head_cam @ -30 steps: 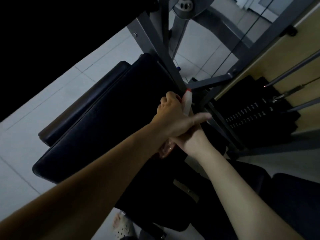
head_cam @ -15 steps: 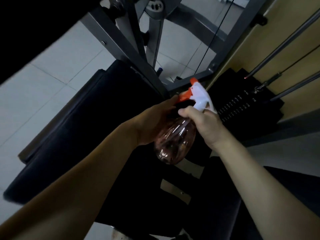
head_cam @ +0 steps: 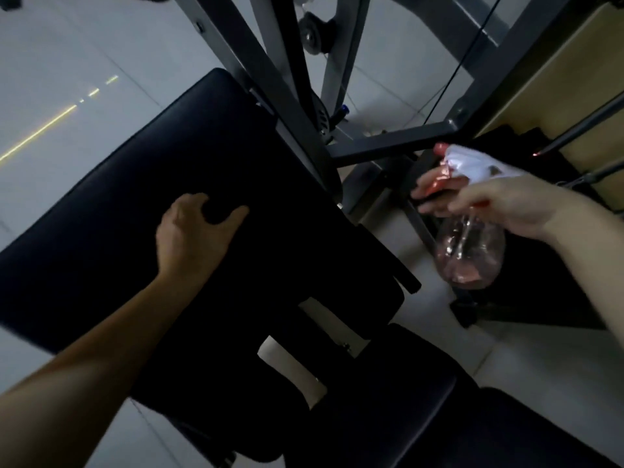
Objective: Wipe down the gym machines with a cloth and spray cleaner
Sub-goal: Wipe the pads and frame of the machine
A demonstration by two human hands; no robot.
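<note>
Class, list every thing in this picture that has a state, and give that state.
Spray bottle: held in the air beside the pad, nozzle up.
Right hand: gripping the bottle's neck.
Left hand: fingers curled over the pad; contents too dark to tell.

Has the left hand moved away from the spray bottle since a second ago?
Yes. The left hand has left the spray bottle and swung left, out over the black pad, away from the grey frame post.
</note>
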